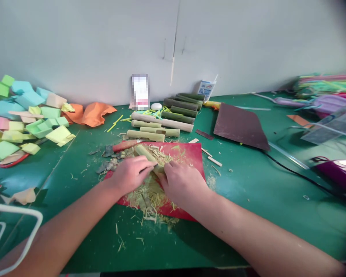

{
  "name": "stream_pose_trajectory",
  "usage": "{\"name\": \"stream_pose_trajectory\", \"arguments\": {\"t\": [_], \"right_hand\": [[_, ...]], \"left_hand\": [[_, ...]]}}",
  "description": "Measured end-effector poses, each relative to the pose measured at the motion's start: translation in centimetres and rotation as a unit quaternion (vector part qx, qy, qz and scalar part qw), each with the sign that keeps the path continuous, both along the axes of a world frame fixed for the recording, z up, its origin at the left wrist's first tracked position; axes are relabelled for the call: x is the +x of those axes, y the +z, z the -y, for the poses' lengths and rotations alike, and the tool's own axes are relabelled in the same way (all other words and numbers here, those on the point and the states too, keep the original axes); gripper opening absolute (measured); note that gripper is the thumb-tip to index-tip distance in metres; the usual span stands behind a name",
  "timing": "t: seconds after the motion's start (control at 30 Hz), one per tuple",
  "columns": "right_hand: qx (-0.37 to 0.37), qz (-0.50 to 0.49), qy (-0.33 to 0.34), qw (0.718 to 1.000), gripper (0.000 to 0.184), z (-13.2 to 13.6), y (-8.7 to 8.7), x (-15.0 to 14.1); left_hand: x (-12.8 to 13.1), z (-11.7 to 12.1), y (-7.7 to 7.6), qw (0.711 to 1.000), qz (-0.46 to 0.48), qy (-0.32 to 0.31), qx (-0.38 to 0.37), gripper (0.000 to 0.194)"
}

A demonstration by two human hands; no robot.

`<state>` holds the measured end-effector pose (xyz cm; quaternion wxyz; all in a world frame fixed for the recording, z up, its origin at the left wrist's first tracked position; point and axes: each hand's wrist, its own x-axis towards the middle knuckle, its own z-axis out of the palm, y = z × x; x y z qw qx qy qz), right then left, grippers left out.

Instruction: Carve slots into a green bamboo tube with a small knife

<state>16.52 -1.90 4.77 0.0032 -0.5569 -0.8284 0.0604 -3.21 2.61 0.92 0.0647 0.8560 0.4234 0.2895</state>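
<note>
A pale green bamboo tube [145,152] lies slanted over a red sheet [190,152] covered in shavings. My right hand [181,179] is closed around the tube's near end, its fingertips hidden from me. On the tube's left side, my left hand [131,172] is closed on a small dark piece of what looks like sandpaper [148,168], held against the tube or very close to it. Just beyond my left hand is a tool with a red handle [123,145]. Curled shavings [148,198] and dust surround both hands.
Several bamboo tubes [164,122] lie in rows behind the sheet. A large dark brown sheet [240,125] lies to the right, past it a black cable [294,163] and a purple device [338,173]. Coloured paper blocks [29,100] crowd the left; a white frame [36,227] juts in nearby.
</note>
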Motion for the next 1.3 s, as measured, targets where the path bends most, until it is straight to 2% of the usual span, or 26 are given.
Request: {"name": "stream_pose_trajectory", "arguments": {"t": [0.13, 0.23, 0.27, 0.4, 0.57, 0.73, 0.9, 1.03, 1.07, 1.17, 1.2, 1.3], "right_hand": [[0.006, 0.003, -0.004, 1.0, 0.031, 0.0, -0.1, 0.0], [-0.002, 0.004, -0.002, 1.0, 0.031, 0.0, -0.1, 0.0], [-0.001, 0.004, -0.002, 1.0, 0.031, 0.0, -0.1, 0.0], [0.007, 0.008, 0.002, 1.0, 0.033, 0.0, -0.1, 0.0], [0.019, 0.002, 0.024, 1.0, 0.02, 0.2, 0.2, 0.0], [0.007, 0.012, 0.019, 1.0, 0.017, 0.3, 0.5, -0.1], [0.014, 0.003, 0.022, 1.0, 0.019, 0.2, 0.3, 0.0], [0.015, -0.003, 0.005, 1.0, 0.022, 0.2, 0.3, 0.0], [0.012, -0.004, 0.005, 1.0, 0.022, 0.2, 0.4, 0.0], [0.008, -0.007, 0.008, 1.0, 0.021, 0.2, 0.4, 0.1], [0.012, -0.009, 0.008, 1.0, 0.021, 0.3, 0.4, 0.1], [0.025, -0.01, 0.007, 1.0, 0.022, 0.3, 0.4, 0.1]], "left_hand": [[0.4, 0.6, 0.3, 0.997, 0.013, 0.069, 0.043, 0.022], [0.7, 1.3, 0.3, 0.999, -0.041, -0.018, -0.017, 0.025], [0.7, 1.4, 0.3, 0.999, -0.04, -0.02, -0.016, 0.025], [0.5, 1.1, 0.3, 0.996, 0.0, 0.078, 0.033, 0.021], [0.8, 1.5, 0.4, 0.999, -0.03, 0.016, -0.011, 0.024], [0.4, 1.0, 0.2, 0.996, 0.009, 0.085, 0.035, 0.021], [1.1, 1.3, 0.1, 1.0, -0.021, -0.005, -0.012, 0.023], [1.2, 1.0, 0.2, 0.996, -0.006, 0.079, 0.037, 0.021], [1.2, 1.0, 0.2, 0.996, -0.007, 0.077, 0.032, 0.021], [1.0, 1.3, 0.3, 1.0, -0.022, 0.01, -0.015, 0.024], [0.8, 1.4, 0.3, 1.0, -0.021, 0.006, -0.019, 0.024], [0.1, 1.2, 0.3, 0.997, 0.003, 0.074, 0.013, 0.022]]}}
